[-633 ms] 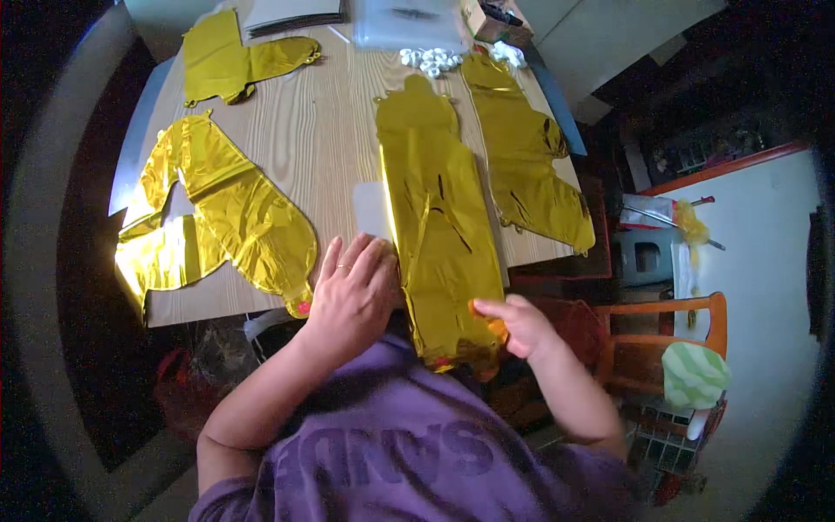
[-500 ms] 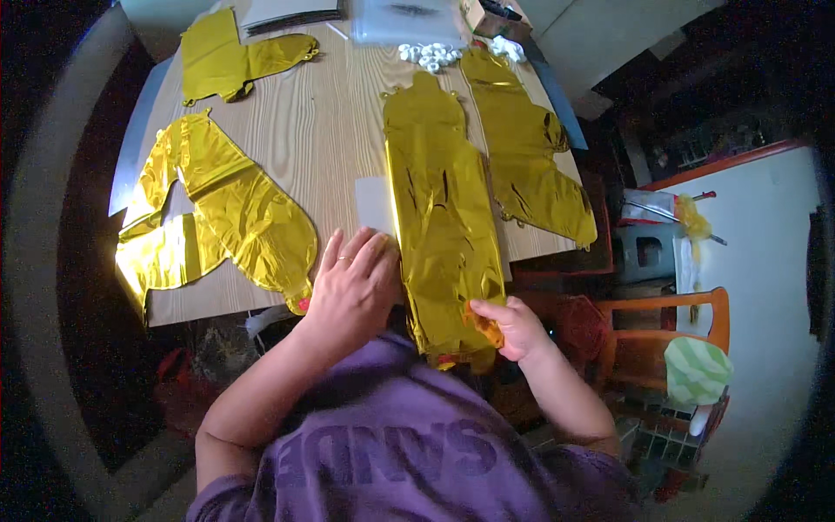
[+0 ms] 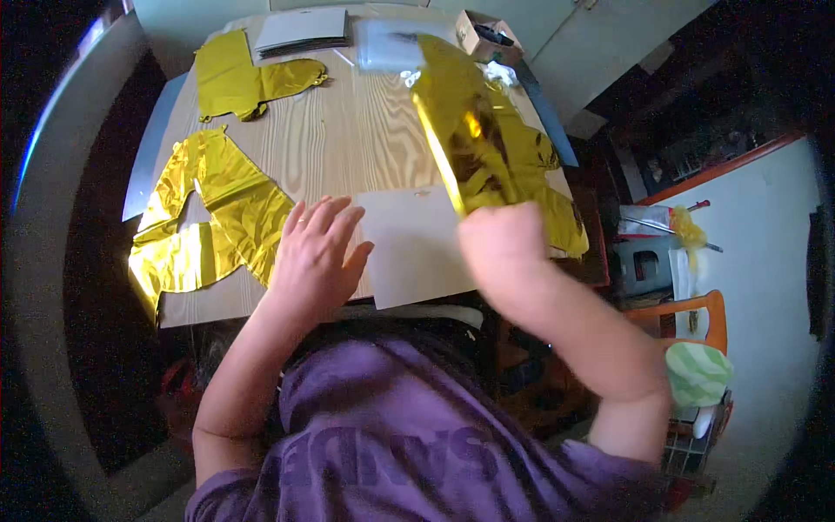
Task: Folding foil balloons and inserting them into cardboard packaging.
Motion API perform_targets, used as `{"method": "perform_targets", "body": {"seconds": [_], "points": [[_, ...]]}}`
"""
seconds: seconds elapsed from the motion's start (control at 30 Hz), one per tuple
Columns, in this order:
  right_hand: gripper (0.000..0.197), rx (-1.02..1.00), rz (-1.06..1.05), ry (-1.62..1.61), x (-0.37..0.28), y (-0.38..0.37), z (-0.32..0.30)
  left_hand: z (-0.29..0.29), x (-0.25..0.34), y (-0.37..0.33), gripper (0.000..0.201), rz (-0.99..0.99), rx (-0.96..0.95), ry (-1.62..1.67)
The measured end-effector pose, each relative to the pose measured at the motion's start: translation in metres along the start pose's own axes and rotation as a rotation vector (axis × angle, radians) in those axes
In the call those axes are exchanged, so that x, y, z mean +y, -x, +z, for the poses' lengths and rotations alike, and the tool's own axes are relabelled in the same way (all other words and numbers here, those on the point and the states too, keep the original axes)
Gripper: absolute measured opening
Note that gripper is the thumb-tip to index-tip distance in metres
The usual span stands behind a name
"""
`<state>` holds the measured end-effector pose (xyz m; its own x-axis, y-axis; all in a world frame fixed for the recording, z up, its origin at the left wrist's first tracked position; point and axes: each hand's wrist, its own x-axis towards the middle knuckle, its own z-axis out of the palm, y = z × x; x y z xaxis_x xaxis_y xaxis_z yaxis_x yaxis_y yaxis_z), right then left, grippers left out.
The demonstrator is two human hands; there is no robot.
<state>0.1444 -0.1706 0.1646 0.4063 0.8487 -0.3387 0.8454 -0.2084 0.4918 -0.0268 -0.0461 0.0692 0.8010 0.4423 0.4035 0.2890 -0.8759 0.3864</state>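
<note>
Gold foil balloon lifted over a wooden table [image 3: 339, 148]

Right hand [image 3: 504, 248] is clamped on the gold foil balloon [image 3: 474, 139]; left hand [image 3: 315, 254], fingers spread, presses a white sheet [image 3: 417, 248]. Small cardboard box [image 3: 483, 33] far right.

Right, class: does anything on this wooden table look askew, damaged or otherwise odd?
Nothing is spilled or broken. The crinkled gold foil balloon in the right hand is lifted off the wooden table and tilted, while the left hand lies flat beside a white paper sheet.

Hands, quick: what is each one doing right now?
Left hand: open, fingers spread, flat on the wooden table.
Right hand: closed on the gold foil balloon, lifting it off the table.
</note>
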Motion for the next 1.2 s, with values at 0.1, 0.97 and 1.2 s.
{"method": "perform_targets", "body": {"seconds": [0.1,0.97,1.2], "points": [[0.013,-0.043,-0.063,-0.074,-0.052,-0.018,0.04,0.0,-0.012,0.005,0.041,-0.01,-0.025,0.026],[0.044,0.549,-0.383,-0.611,0.055,-0.08,0.165,0.071,-0.015,-0.023,0.063,0.174,-0.267,-0.071],[0.049,0.53,-0.449,-0.645,0.055,-0.082,0.161,0.073,-0.025,-0.031,0.058,0.237,-0.238,0.056]]}}
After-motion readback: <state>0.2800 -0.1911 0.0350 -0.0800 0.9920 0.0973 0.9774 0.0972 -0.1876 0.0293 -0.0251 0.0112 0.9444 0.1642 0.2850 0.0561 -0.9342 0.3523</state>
